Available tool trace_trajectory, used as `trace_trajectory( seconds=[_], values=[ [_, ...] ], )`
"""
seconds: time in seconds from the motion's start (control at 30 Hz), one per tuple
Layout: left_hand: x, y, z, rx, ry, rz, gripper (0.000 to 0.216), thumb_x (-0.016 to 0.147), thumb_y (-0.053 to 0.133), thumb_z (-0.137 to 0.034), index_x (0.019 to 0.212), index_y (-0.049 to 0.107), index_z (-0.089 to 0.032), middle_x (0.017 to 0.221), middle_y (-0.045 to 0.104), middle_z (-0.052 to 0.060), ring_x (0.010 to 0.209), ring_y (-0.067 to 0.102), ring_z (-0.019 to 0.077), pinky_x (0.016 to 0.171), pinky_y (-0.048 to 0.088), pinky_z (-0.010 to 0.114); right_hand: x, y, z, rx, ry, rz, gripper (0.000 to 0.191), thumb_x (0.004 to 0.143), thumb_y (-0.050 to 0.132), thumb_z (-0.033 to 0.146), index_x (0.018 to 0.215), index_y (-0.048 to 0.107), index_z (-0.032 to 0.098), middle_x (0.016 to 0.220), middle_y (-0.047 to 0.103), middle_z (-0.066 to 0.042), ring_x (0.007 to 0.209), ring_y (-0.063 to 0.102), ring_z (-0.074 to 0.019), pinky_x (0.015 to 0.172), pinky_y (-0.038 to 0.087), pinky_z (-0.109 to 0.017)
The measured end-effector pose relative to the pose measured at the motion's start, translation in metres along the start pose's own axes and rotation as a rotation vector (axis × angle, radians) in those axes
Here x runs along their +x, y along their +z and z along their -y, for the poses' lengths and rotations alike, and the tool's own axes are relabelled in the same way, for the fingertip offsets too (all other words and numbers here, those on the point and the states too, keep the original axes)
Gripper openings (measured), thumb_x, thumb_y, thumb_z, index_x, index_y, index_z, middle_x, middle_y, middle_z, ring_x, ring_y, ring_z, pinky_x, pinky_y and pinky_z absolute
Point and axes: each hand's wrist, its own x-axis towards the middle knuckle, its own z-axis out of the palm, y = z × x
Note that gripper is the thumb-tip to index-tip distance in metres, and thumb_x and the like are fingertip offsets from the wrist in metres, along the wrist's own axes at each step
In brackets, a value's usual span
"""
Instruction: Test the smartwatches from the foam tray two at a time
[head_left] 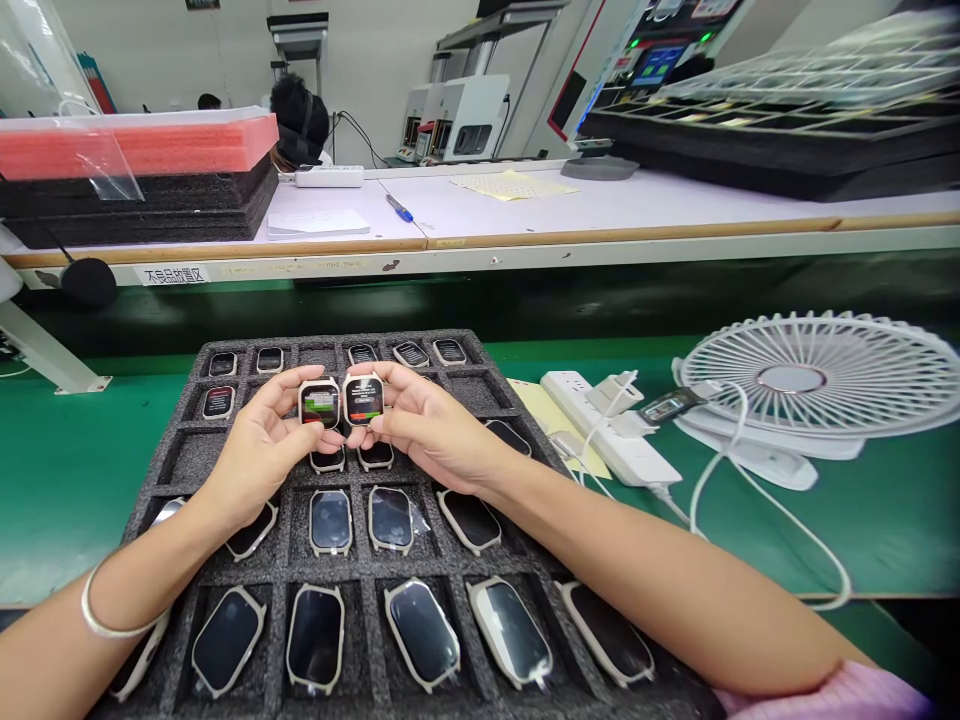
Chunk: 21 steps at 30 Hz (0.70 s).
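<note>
Over the far half of a foam tray of dark-screened watches, a lit left watch is pinched by the left hand and a lit right watch by the right hand, best held by the rims so neither screen is covered.

Head-worn view, forward and down (close)

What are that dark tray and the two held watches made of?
The tray looks like dark foam, matte and grainy. The left watch in the left hand and right watch in the right hand: glossy glass-like faces, pale rims, perhaps metal or plastic.
</note>
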Motion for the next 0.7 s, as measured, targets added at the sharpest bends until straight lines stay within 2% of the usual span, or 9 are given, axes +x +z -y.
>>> trace_trajectory(
  seconds=[0.17,0.37,0.7],
  values=[
    [-0.0015,0.0012,-0.0048,-0.017,-0.061,0.000,0.049,0.076,0.072,-0.022,0.124,0.061,-0.019,0.113,0.069,0.005,0.075,0.076,0.0191,0.074,0.064,0.030,-0.0003,-0.0006,0.0004,-0.049,-0.005,-0.038,0.041,0.077,0.072,0.015,0.114,0.056,0.020,0.088,0.065,0.001,0.069,0.067,-0.0113,0.067,0.052,-0.025],
    [-0.0007,0.0019,-0.0030,0.001,-0.069,-0.004,0.044,0.079,0.073,-0.027,0.121,0.063,-0.019,0.108,0.070,0.004,0.069,0.075,0.0183,0.069,0.065,0.029,0.0013,-0.0014,-0.0034,-0.064,-0.013,-0.046,0.037,0.079,0.078,0.024,0.110,0.057,0.019,0.087,0.064,0.002,0.063,0.064,-0.0096,0.061,0.050,-0.024],
    [0.0005,0.0005,-0.0034,-0.038,-0.085,-0.009,0.049,0.074,0.072,-0.026,0.121,0.063,-0.018,0.103,0.071,0.004,0.070,0.075,0.0195,0.071,0.064,0.031,0.0029,-0.0014,-0.0026,-0.067,-0.004,-0.049,0.041,0.072,0.073,0.013,0.110,0.058,0.020,0.091,0.066,0.001,0.064,0.065,-0.0111,0.063,0.050,-0.025]
  ],
)
